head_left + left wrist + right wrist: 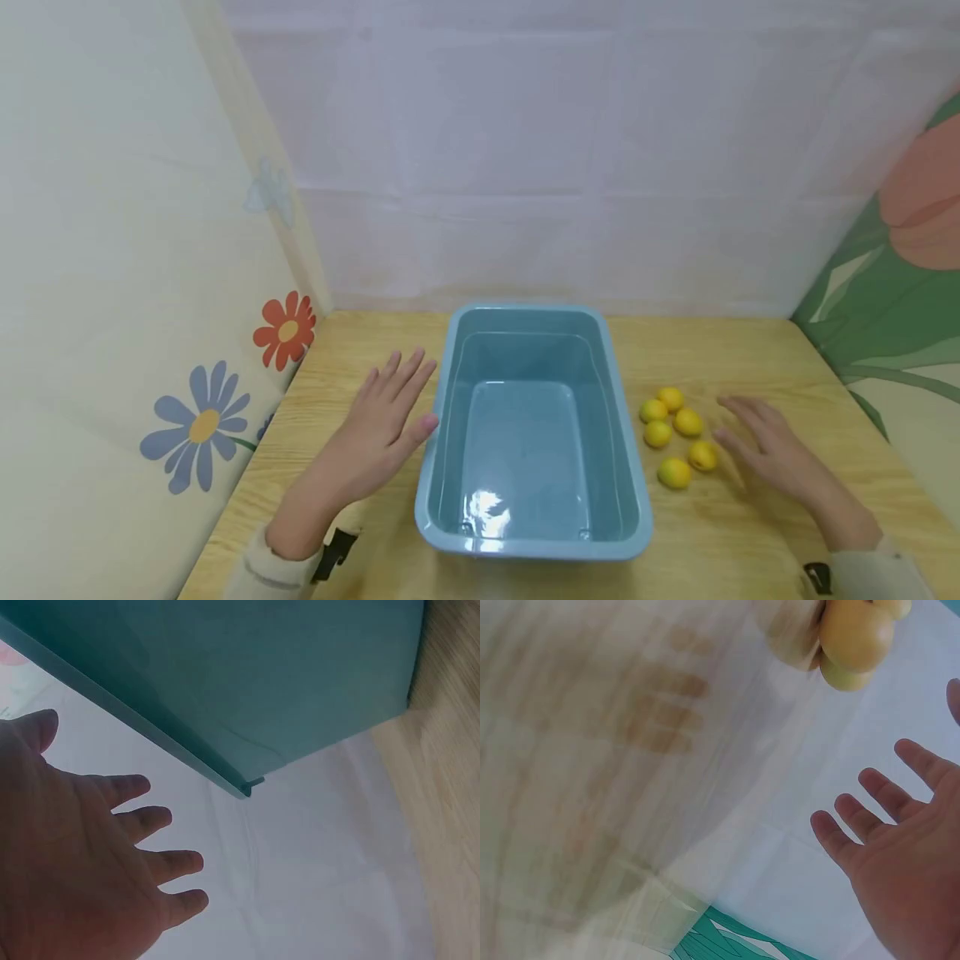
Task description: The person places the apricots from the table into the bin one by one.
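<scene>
A deep blue plastic bin (525,450) stands on the wooden table, its inside bare. My left hand (382,433) is beside the bin's left wall, fingers straight and spread, the thumb overlapping the rim in the head view. From the left wrist view, the palm (82,855) faces the bin's outer side (300,675) and holds nothing. Right of the bin lies a loose cluster of several small yellow lemons (687,422), some tinged green. My right hand (772,450) hovers just right of them, fingers extended and holding nothing. In the right wrist view the lemons (855,634) sit beyond its fingertips.
Light wooden table (750,354) spans the area under the bin. A white cloth (465,167) hangs along the back. Flower-printed panels (112,292) close the left side, and a tulip print (930,208) covers the right. Black straps (335,554) show at the wrists.
</scene>
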Tool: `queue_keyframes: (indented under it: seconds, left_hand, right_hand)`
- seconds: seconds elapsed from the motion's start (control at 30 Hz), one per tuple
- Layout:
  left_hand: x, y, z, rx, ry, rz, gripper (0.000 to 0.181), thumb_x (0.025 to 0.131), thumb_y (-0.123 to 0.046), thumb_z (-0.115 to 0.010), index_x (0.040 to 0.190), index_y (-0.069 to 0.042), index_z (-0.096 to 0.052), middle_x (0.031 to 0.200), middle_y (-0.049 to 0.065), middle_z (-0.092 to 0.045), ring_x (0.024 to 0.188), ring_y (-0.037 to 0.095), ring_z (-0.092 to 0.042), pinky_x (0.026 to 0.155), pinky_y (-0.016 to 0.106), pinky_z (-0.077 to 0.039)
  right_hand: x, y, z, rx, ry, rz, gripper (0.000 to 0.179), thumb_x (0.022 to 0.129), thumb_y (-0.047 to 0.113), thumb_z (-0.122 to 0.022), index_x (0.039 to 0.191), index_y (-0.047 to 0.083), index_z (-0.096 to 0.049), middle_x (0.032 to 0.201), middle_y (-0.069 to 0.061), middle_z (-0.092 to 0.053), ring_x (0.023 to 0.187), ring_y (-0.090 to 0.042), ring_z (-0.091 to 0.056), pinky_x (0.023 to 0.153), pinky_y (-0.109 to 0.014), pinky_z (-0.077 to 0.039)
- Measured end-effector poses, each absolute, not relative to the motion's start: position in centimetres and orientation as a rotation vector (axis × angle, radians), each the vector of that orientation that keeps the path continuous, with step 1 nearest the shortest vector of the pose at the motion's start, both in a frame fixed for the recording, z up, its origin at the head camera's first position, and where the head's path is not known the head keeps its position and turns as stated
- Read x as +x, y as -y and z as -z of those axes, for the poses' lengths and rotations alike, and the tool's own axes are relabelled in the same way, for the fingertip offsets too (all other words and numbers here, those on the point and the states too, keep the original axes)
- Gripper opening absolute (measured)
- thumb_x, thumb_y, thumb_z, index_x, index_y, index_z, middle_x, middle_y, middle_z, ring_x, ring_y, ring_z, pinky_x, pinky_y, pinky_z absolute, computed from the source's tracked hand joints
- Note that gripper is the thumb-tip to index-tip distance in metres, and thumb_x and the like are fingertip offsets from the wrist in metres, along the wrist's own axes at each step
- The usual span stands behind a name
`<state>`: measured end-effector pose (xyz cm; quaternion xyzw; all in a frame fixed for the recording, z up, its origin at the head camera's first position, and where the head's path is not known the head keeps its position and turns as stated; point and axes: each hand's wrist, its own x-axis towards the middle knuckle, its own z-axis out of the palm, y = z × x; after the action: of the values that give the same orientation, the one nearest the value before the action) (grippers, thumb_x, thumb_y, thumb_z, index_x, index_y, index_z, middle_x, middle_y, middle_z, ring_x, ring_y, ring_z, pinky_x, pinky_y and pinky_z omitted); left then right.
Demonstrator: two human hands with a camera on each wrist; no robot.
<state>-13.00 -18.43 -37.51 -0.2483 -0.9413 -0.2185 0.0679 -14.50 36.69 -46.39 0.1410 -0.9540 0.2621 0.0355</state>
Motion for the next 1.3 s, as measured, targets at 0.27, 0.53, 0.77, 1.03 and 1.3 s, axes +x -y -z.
queue_keyframes:
  seconds: [0.27, 0.53, 0.77, 1.03, 1.3]
  left_hand:
    - [-12.2, 17.4, 36.9, -0.774, 2.9, 0.598, 0.069, 0.106, -0.052, -0.041, 0.164, -0.02, -0.02, 0.171, -0.002, -0.006, 0.157, 0.029, 0.004, 0.123, 0.059, 0.0]
    - [-11.8, 16.2, 37.1, -0.771, 2.953, 0.554, 0.073, 0.104, -0.059, -0.038, 0.164, -0.022, -0.018, 0.171, -0.002, -0.008, 0.157, 0.028, 0.004, 0.124, 0.058, -0.004]
    - [-11.5, 15.5, 37.0, -0.778, 2.96, 0.548, 0.075, 0.104, -0.059, -0.04, 0.164, -0.02, -0.017, 0.171, 0.002, -0.007, 0.157, 0.031, 0.003, 0.123, 0.06, -0.007]
    - [-11.4, 15.3, 37.5, -0.75, 2.974, 0.552, 0.078, 0.103, -0.064, -0.036, 0.164, -0.02, -0.016, 0.171, 0.003, -0.002, 0.157, 0.029, 0.002, 0.124, 0.058, -0.009]
    - [-11.4, 15.1, 37.5, -0.751, 2.993, 0.561, 0.082, 0.102, -0.064, -0.04, 0.164, -0.015, -0.015, 0.171, 0.003, 0.0, 0.157, 0.028, 0.003, 0.123, 0.059, -0.009]
  right_hand:
    - [-13.8, -36.2, 46.7, 0.434, 2.956, -0.817, 0.058, 0.103, 0.031, -0.06, 0.148, -0.003, -0.044, 0.143, -0.034, -0.041, 0.127, -0.057, -0.039, 0.092, -0.079, -0.035]
    - [-13.4, -35.7, 47.4, 0.445, 2.995, -0.818, 0.06, 0.1, 0.032, -0.065, 0.146, -0.001, -0.046, 0.139, -0.034, -0.044, 0.123, -0.056, -0.044, 0.091, -0.079, -0.038]
    - [-13.0, -35.2, 47.8, 0.438, 3.039, -0.792, 0.064, 0.098, 0.038, -0.067, 0.146, 0.0, -0.048, 0.135, -0.03, -0.05, 0.122, -0.051, -0.049, 0.094, -0.074, -0.04]
    - [-12.9, -35.1, 47.9, 0.455, 3.064, -0.75, 0.063, 0.095, 0.038, -0.072, 0.139, -0.002, -0.054, 0.126, -0.025, -0.057, 0.116, -0.046, -0.055, 0.093, -0.069, -0.045]
    - [-13.0, -35.4, 48.5, 0.454, 3.078, -0.689, 0.058, 0.094, 0.036, -0.072, 0.133, -0.004, -0.059, 0.122, -0.025, -0.059, 0.113, -0.045, -0.057, 0.092, -0.066, -0.047]
